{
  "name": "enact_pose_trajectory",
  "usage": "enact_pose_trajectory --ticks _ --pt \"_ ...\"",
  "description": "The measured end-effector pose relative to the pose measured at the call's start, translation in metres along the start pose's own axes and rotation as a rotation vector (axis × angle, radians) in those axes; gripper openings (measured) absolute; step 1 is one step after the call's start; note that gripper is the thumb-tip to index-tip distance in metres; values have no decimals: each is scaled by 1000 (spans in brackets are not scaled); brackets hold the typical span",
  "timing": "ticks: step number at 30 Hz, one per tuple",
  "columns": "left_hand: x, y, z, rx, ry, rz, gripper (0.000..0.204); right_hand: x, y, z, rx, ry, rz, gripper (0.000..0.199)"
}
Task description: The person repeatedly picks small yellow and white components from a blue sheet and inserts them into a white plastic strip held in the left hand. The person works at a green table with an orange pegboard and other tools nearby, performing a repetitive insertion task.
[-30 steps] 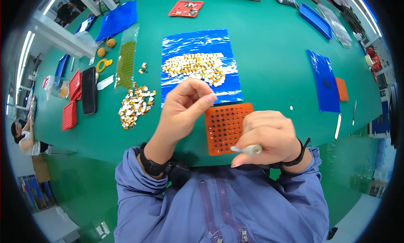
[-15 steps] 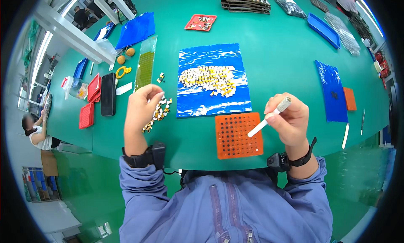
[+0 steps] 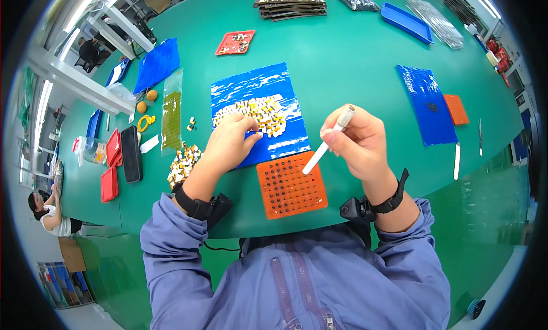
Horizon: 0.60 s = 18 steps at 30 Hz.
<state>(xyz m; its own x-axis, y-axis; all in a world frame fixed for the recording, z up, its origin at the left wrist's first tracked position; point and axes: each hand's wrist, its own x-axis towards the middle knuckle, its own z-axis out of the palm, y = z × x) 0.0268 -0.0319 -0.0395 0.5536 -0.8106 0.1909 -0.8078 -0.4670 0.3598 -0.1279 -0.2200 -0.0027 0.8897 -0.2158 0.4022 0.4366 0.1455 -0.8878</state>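
Centrally, near the close edge of a green table (image 3: 354, 61), a square orange tray (image 3: 297, 194) dotted with rows of small dark spots is seen, taken below as the centre of the clock.

At 2 o'clock, a slim white stick (image 3: 326, 148) is gripped near its upper end by the right hand (image 3: 358, 140), with thumb and fingers pinched around it. It is slanted down so that its tip is brought over the tray; whether the tray is touched cannot be told.

At 10 o'clock, the left hand (image 3: 231, 141) is lowered, palm down, over a cluster of small white and amber pieces (image 3: 267, 113). Its fingers are loosely bent and its thumb is held apart from them; whether a piece is grasped cannot be told.

The cluster is spread on a shiny blue sheet (image 3: 251, 81) at 11 o'clock. Toward 9 o'clock, a loose heap of similar pieces (image 3: 182, 163) is partly hidden by the left forearm, and farther out a long dark case (image 3: 132, 153) is laid. At 2 o'clock, well beyond the right hand, a second blue sheet (image 3: 425, 107) is placed beside an orange slab (image 3: 456, 109).
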Motion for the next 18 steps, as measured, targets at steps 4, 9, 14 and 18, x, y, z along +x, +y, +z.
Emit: enact_pose_trajectory --ticks 4,9,14,18 --pt "4 -6 10 -23 -23 -10 14 0 -1 3 11 12 5 9" --pt "1 -3 0 -272 -80 -94 10 -1 0 1 19 -15 -17 9" --pt "-21 29 -32 -1135 -18 -223 6 0 0 3 52 -17 -16 10" --pt "-40 42 -24 -1613 87 -37 8 0 0 2 69 -77 60 12"
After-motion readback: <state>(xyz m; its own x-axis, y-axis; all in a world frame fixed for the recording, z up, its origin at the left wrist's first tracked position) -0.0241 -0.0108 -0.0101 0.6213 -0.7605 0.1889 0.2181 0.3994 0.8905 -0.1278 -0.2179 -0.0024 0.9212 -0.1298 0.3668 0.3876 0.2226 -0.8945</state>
